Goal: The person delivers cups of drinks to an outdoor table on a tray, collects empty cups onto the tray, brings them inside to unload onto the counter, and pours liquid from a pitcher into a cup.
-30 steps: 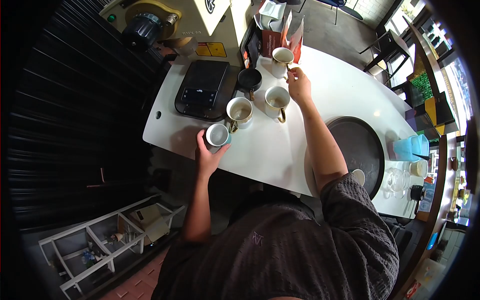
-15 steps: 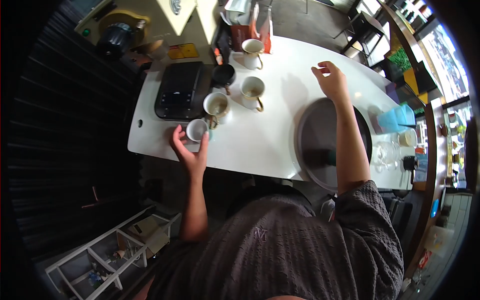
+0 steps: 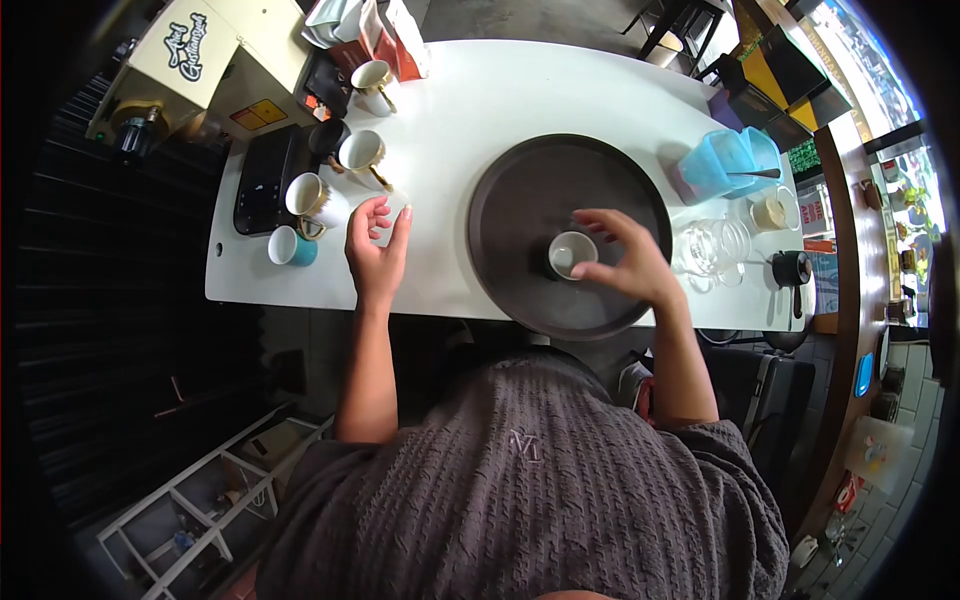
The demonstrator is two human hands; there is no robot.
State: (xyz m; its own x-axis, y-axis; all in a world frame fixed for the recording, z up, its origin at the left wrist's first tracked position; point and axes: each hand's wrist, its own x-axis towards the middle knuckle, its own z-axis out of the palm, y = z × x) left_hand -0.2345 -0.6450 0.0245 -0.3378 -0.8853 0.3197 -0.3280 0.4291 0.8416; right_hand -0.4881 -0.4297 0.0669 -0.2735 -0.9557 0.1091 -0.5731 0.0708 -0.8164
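My right hand (image 3: 625,258) is over the round dark tray (image 3: 540,175), thumb and fingers spread around a small cup (image 3: 572,255) standing on it; whether they touch the cup is unclear. My left hand (image 3: 378,250) hangs above the white table, its fingers apart and holding nothing. Left of it are a small teal cup (image 3: 292,247) and a white mug with a gold handle (image 3: 312,198). Two more such mugs, one nearer (image 3: 362,152) and one farther back (image 3: 372,85), stand beyond, beside a black cup (image 3: 328,138).
A black scale (image 3: 268,175) sits at the table's left, below a cream machine (image 3: 225,70). Red and white bags (image 3: 385,45) stand behind the mugs. On the right are blue containers (image 3: 725,165), clear glassware (image 3: 712,247) and a small black pot (image 3: 790,268).
My left hand has let go of the teal cup and moved right. My right hand has left the farthest mug and come to the small cup on the tray. The view has shifted right.
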